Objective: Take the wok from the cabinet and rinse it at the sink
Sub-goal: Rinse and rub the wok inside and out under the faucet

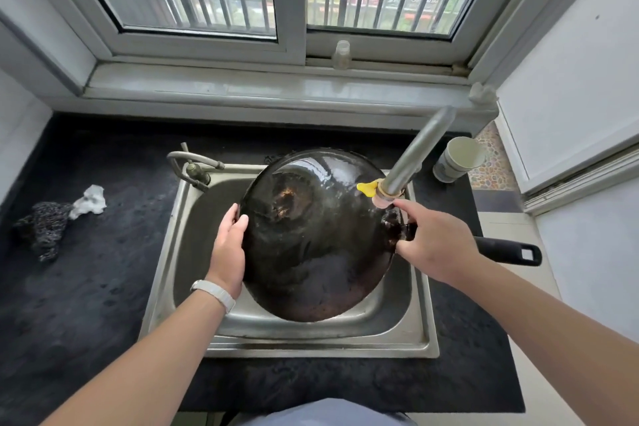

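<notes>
A large black wok [316,235] is tilted over the steel sink [290,335], its dark wet surface facing me, with a rusty patch near the upper left. My left hand [230,249] grips the wok's left rim. My right hand [435,242] holds the wok where its black handle [508,251] joins the rim; the handle sticks out to the right past my hand. A metal tap pipe [418,152] with a yellow lever [366,187] ends just above the wok's upper right rim.
A dark counter [86,287] surrounds the sink. A dark scrubbing cloth [43,225] and crumpled white paper [90,201] lie at the left. Stacked paper cups [456,159] stand at the back right. A small tap [195,166] sits at the sink's back left corner. A window is behind.
</notes>
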Action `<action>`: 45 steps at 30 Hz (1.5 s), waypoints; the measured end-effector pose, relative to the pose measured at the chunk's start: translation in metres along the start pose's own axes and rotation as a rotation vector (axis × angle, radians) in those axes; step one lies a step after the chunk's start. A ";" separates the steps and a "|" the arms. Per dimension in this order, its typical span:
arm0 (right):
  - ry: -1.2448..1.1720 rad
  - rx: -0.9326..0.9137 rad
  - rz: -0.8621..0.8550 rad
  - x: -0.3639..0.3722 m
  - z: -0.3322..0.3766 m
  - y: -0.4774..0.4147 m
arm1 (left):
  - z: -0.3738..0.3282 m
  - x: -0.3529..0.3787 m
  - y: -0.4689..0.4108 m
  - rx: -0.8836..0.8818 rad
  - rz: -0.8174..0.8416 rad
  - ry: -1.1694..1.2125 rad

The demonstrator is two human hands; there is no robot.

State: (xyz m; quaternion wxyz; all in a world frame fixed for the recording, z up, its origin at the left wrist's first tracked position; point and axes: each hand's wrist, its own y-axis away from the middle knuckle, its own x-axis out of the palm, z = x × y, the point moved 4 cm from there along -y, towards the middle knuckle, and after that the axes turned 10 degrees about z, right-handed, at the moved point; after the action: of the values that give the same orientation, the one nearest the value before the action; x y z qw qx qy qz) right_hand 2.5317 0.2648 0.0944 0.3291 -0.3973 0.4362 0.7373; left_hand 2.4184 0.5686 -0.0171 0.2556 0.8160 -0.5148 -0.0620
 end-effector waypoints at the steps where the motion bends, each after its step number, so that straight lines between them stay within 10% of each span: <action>1: 0.002 -0.006 -0.014 -0.003 0.000 0.000 | -0.003 0.003 -0.001 0.006 0.003 -0.007; 45: -0.021 0.282 -0.016 0.021 0.009 0.084 | 0.013 0.023 0.008 -0.044 0.188 -0.048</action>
State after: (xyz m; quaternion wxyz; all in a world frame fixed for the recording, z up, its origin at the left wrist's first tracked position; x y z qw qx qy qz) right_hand 2.4495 0.2414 0.1112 0.3919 -0.3430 0.5289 0.6701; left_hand 2.4178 0.5412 -0.0203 0.2659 0.7564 -0.5937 -0.0686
